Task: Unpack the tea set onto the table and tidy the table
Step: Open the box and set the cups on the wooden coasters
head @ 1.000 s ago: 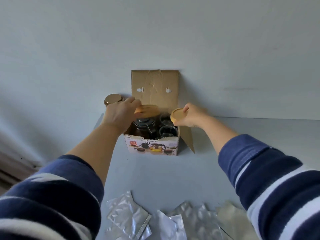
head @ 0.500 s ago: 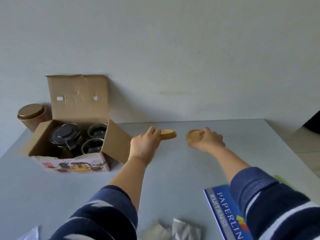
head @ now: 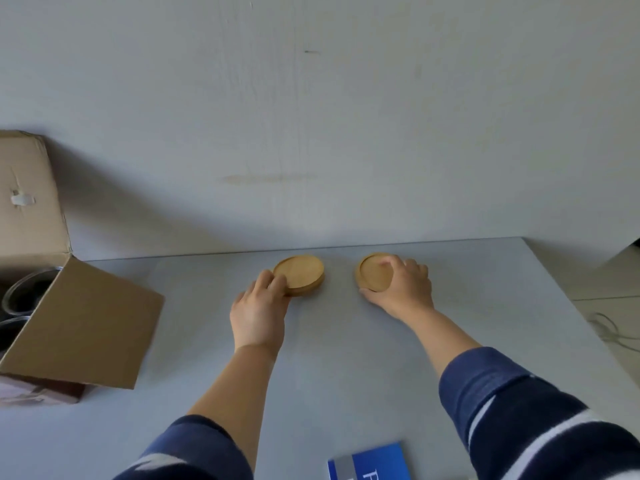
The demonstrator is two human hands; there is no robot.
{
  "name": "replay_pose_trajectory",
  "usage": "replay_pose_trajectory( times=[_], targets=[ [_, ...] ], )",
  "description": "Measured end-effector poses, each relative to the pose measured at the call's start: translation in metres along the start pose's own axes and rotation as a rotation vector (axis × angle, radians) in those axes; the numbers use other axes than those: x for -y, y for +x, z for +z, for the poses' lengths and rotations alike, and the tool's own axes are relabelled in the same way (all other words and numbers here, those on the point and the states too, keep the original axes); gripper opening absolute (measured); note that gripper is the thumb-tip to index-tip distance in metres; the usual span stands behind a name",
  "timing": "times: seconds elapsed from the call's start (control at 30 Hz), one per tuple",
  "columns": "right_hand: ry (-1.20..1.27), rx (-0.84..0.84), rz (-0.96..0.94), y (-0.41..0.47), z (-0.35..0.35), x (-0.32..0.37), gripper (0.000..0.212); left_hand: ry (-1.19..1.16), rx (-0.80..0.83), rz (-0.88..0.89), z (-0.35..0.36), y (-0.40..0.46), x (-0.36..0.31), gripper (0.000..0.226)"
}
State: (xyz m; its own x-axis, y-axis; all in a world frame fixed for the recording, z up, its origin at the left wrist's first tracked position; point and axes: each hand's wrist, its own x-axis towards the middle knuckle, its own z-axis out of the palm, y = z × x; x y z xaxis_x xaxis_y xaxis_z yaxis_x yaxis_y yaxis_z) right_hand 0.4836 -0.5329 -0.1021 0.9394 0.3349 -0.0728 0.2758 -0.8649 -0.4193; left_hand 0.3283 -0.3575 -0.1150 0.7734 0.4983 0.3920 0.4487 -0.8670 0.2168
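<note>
Grey desk [head: 346, 358] meets a pale wall [head: 346, 116]. Two round wooden coasters lie flat, side by side: left hand [head: 258, 311] fingers clamp the left coaster [head: 301, 271], right hand [head: 401, 287] fingers clamp the right coaster [head: 372, 271].

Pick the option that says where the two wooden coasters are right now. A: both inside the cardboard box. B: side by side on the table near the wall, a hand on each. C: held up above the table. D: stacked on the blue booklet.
B: the left wooden coaster and the right wooden coaster lie apart on the table, the left hand and right hand touching them.
</note>
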Motion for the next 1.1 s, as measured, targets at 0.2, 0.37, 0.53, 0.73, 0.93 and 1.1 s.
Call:
replay_pose_trajectory(
  times=[0.2,0.37,0.53,0.73,0.93,1.1],
  targets=[
    [-0.004,-0.024,-0.09,0.016,0.017,0.017,0.065,-0.059,0.047,-0.194,0.011,0.015,0.015,0.018],
    [-0.022,-0.013,-0.097,0.025,0.023,0.03,0.066,-0.251,0.065,-0.347,0.012,0.026,0.012,0.037],
    [-0.029,0.023,-0.097,0.027,0.02,0.032,0.072,-0.473,0.159,-0.613,0.01,0.029,-0.01,0.065],
    [0.03,0.072,-0.105,0.025,0.017,0.028,0.072,-0.231,0.311,-0.476,0.021,0.029,-0.016,0.108],
    [0.029,0.076,-0.105,0.026,0.016,0.028,0.072,-0.187,0.322,-0.473,0.024,0.045,-0.008,0.111],
    [0.101,0.027,-0.089,0.019,0.011,0.03,0.069,-0.225,0.302,-0.506,0.017,0.047,-0.012,0.107]
  ],
)
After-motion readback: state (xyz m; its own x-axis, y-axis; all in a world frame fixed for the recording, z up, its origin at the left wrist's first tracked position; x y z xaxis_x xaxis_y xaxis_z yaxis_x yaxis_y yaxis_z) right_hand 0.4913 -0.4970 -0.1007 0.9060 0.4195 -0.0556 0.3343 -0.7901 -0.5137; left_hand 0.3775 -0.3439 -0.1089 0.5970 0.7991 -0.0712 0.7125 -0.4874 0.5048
